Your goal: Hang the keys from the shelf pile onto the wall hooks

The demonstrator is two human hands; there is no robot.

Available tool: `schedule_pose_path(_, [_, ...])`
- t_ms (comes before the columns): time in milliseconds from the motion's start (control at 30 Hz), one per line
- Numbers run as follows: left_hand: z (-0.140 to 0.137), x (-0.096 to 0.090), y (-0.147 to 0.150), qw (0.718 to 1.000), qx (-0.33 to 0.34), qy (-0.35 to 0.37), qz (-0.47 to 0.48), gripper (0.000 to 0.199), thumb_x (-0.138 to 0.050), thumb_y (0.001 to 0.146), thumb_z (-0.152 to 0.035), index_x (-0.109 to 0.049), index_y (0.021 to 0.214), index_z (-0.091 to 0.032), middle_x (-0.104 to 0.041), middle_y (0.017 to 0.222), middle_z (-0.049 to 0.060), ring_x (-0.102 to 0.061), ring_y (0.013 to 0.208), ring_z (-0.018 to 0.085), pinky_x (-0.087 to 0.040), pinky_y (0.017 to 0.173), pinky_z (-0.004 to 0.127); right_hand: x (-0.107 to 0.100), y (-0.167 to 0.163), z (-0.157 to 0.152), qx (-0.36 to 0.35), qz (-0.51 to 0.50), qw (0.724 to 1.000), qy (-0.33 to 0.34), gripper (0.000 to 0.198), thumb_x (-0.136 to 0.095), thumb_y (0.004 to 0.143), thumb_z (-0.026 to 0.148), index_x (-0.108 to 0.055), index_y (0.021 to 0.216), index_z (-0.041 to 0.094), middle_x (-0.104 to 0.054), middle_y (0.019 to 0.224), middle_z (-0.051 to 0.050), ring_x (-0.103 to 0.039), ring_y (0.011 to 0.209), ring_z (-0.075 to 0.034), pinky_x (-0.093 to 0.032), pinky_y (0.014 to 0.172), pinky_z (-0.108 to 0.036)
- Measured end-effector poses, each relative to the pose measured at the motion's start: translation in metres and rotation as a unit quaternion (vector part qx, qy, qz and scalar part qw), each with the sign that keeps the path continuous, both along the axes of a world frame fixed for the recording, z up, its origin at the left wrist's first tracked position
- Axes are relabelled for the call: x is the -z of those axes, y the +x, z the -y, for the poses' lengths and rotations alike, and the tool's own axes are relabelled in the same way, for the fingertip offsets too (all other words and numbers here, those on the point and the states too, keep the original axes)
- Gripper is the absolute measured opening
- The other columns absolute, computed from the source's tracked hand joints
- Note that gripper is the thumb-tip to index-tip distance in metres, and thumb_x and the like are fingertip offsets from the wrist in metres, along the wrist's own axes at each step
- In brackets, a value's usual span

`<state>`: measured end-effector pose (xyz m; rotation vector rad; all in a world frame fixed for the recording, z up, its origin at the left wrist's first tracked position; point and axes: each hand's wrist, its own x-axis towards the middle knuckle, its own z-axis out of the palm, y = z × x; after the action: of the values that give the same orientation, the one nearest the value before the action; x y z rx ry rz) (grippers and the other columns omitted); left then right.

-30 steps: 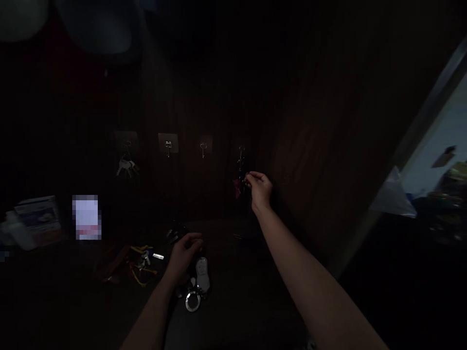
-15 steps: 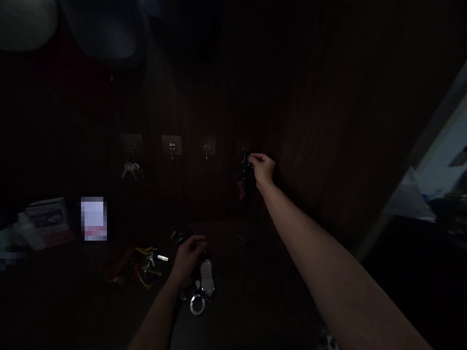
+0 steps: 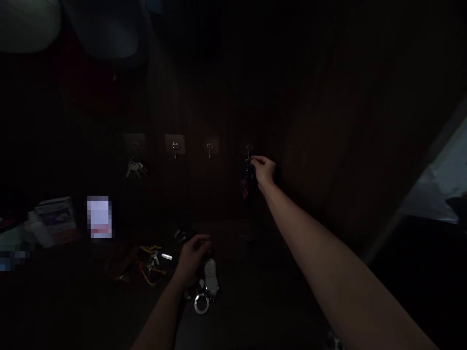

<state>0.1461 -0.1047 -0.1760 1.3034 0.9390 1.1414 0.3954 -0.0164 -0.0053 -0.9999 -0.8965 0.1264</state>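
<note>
At the rightmost wall hook, my right hand pinches the top of a dark key bunch with a reddish tag. The bunch hangs just below the hook; whether its ring is looped on is too dark to tell. My left hand hovers low over the dark surface, fingers loosely bent and thumb apart, holding nothing I can see. Close beside it lie a pale oblong key fob and a shiny metal ring. Behind its fingertips is a dark bunch with metal glints.
Further left on the wall hang a bunch of keys and two bare hooks. Keys with yellow and red cords lie on the surface. A box stands at the left. Caps hang above.
The view has shifted slightly, so the wall and surface items sit a little further right. My right hand still pinches the key bunch at the hook, and my left hand stays low.
</note>
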Motion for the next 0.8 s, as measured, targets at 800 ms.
schedule_pose_path(800, [-0.005,0.007,-0.002,0.999,0.006,0.039,-0.017,0.029,-0.065,0.063,-0.035,-0.064,0.086,-0.016,-0.062,0.070,-0.001,-0.057,0.063,0.012,-0.044,0.062,0.024,0.080,-0.022,0.058,-0.050,-0.110,0.992,-0.046,0.023,-0.058,0.066,0.024,-0.064,0.088,0.018,-0.067,0.088,-0.004,-0.062,0.082,-0.016,-0.049,0.064,-0.025])
